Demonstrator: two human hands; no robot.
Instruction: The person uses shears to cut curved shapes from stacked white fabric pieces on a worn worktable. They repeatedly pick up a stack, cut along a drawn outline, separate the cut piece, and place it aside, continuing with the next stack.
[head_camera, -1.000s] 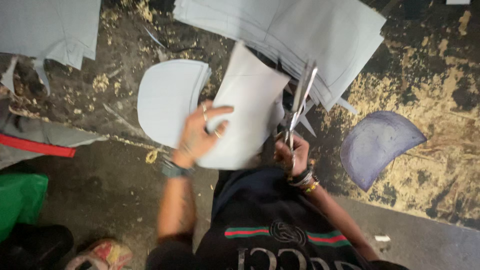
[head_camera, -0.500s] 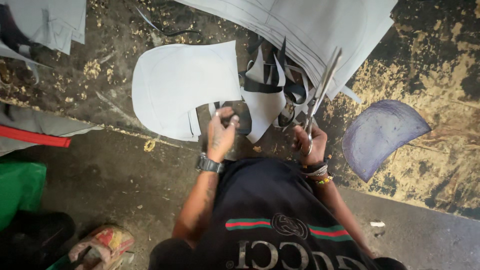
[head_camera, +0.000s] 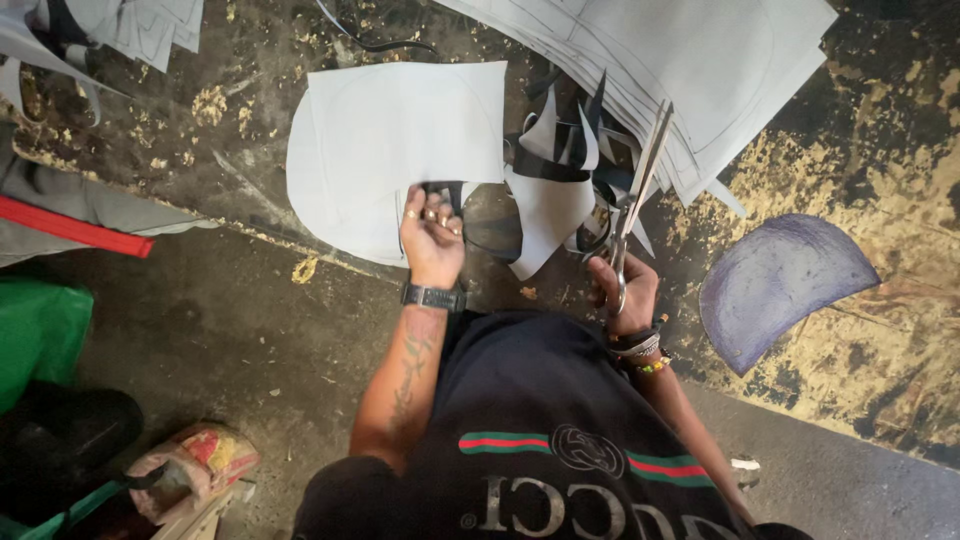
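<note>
The floor (head_camera: 250, 330) is lying dark and worn, smoother grey near the person and flaking into yellow patches on the right and far side. A raised edge is running across it from the left toward the middle.

One cut sheet (head_camera: 390, 150), pale grey with a rounded left side, is lying flat in the far middle. One stack of sheets (head_camera: 690, 70) is spreading over the far right corner. A few more pale pieces (head_camera: 120, 25) are showing at the far left. One tangle of dark and pale scraps (head_camera: 565, 165) is sitting between the cut sheet and the stack. One purple dome-shaped template (head_camera: 775, 285) is resting alone on the right, well apart from the rest. One red strip (head_camera: 70, 228) and one green bag (head_camera: 40, 330) are lying at the left.

The left hand (head_camera: 432, 235) is pinching the near edge of the cut sheet, fingers closed on it. The right hand (head_camera: 622, 290) is gripping one pair of scissors (head_camera: 640, 185), fingers curled through the handles, blades together and pointing far toward the stack.

Bare floor is lying open on the near left and around the template.
</note>
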